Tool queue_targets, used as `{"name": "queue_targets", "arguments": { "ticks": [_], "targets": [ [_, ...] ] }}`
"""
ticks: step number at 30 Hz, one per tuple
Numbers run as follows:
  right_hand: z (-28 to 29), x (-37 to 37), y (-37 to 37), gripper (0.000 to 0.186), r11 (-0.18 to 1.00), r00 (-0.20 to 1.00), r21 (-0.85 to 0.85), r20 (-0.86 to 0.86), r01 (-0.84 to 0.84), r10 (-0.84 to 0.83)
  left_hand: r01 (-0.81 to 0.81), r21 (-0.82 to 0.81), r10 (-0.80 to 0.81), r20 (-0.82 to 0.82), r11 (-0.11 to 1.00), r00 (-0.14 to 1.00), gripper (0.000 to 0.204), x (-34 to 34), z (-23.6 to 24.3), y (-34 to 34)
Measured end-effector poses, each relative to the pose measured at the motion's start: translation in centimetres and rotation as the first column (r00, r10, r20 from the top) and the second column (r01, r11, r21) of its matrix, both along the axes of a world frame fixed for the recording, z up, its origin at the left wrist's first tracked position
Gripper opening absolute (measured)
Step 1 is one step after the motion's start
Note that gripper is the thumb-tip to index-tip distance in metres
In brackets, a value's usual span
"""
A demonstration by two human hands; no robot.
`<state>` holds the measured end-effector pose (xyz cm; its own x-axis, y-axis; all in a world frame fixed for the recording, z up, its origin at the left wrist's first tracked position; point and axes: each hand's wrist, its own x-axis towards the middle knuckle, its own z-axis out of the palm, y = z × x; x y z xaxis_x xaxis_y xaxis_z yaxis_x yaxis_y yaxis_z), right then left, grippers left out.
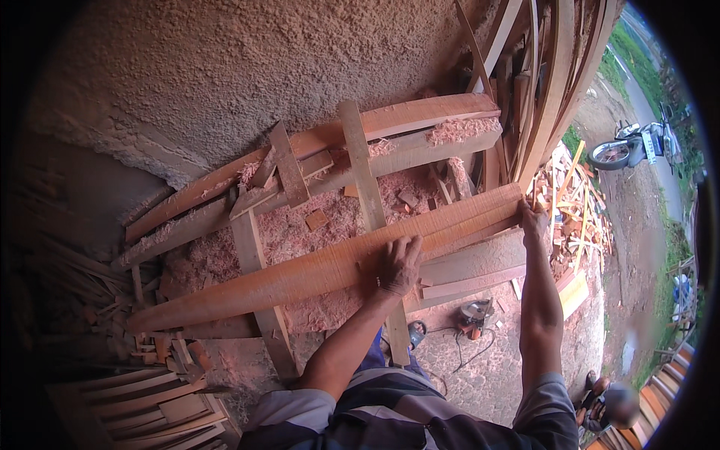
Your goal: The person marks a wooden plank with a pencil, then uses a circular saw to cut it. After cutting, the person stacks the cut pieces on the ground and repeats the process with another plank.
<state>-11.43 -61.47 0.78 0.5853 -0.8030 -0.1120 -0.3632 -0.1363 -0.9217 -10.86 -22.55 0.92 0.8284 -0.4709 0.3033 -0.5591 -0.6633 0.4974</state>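
Note:
A long, smooth orange-brown wooden plank (292, 268) lies slantwise before me, tapering toward its left end. My left hand (401, 266) rests over its near side around the middle, fingers bent onto the wood; the thumb and palm side are hidden. At the plank's right end, my right hand (534, 219) is closed round the corner, its arm stretched forward. Wooden crossbars (262, 300) pass beneath the plank. Below its right half sits a pale, thick timber (476, 259) with a pinkish edge.
Farther off, a curved beam (397, 116) and shavings lie along a rough wall (225, 67). Tall curved boards (555, 82) lean at the back right. A corded power tool (475, 318) is on the floor near my foot. Wood scraps (581, 210), a motorbike (637, 142) and another person (604, 405) are rightward.

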Motion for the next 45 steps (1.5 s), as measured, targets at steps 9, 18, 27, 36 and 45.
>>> {"name": "queue_targets", "arguments": {
  "ticks": [9, 18, 27, 36, 45],
  "targets": [
    [-2.6, 0.3, -1.9, 0.043, 0.926, 0.926, -0.375, -0.363, -0.05, -0.097, 0.03, -0.016, -0.03, 0.027, 0.999, 0.999, 0.036, 0.8, -0.3, 0.1],
    [0.4, 0.2, 0.9, 0.037, 0.977, 0.974, -0.191, -0.189, 0.092, -0.128, 0.073, 0.106, -0.073, -0.011, 0.992, 0.997, 0.043, 1.2, 0.3, 0.5],
    [2.1, 3.5, 0.7, 0.033, 0.967, 0.945, -0.255, -0.31, 0.028, -0.109, 0.121, 0.139, -0.127, 0.037, 0.983, 0.991, 0.048, 6.1, 0.1, 0.8],
    [1.8, 3.1, 0.1, 0.033, 0.984, 0.962, -0.178, -0.268, -0.003, -0.046, 0.02, 0.101, -0.024, 0.042, 0.995, 0.999, 0.045, 4.6, -0.3, 0.4],
    [1.3, 3.0, -0.1, 0.032, 0.973, 0.962, -0.231, -0.269, -0.016, -0.048, -0.038, 0.119, 0.034, 0.029, 0.992, 0.999, 0.048, 4.0, -0.3, 0.0]
  ]
}}
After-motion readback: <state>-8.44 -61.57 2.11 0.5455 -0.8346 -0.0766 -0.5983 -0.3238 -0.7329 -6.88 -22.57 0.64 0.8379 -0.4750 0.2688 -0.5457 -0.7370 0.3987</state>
